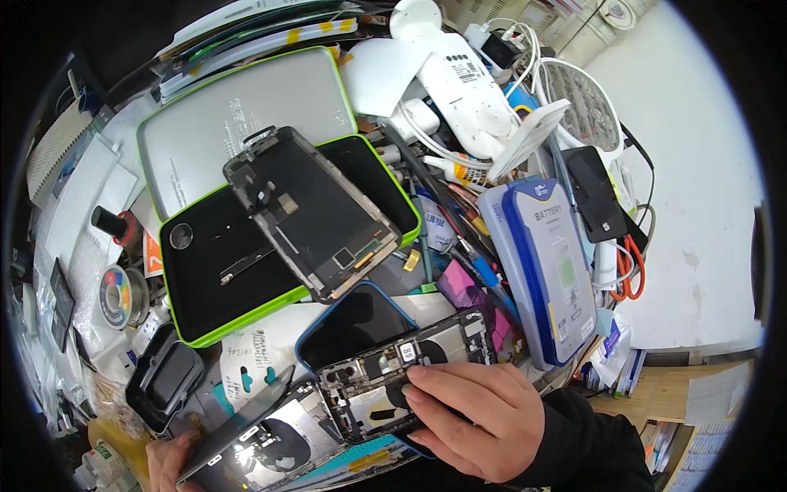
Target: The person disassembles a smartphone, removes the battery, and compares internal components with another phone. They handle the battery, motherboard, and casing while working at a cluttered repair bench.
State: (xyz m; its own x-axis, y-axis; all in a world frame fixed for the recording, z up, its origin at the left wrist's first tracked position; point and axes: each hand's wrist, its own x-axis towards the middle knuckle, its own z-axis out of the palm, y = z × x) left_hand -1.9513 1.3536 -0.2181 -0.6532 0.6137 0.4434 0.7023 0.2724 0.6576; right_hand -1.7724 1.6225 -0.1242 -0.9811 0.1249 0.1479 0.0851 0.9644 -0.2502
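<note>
Resting the curled fingers of the right hand on the inside of an opened phone housing, in the lower middle of the view, just over its black round coil. Touching the lower end of a thin, slanting dark panel with the left hand, close beside a second phone housing. Being unable to tell, with the left hand cut off by the rim and the right fingertips over dark parts, whether either hand is gripping or merely touching.

Seeing a small white printed sticker on the first housing, right by the right fingertips. Seeing a blue-edged phone just beyond, then a phone display assembly lying across a lime-edged case. Noticing faint print on the case's grey lid, handwriting on the white paper left of the blue-edged phone, and printed lettering on a blue-sided box at right. Spotting small black print on a white device at the top, and a multicoloured round label on a spool at left.
</note>
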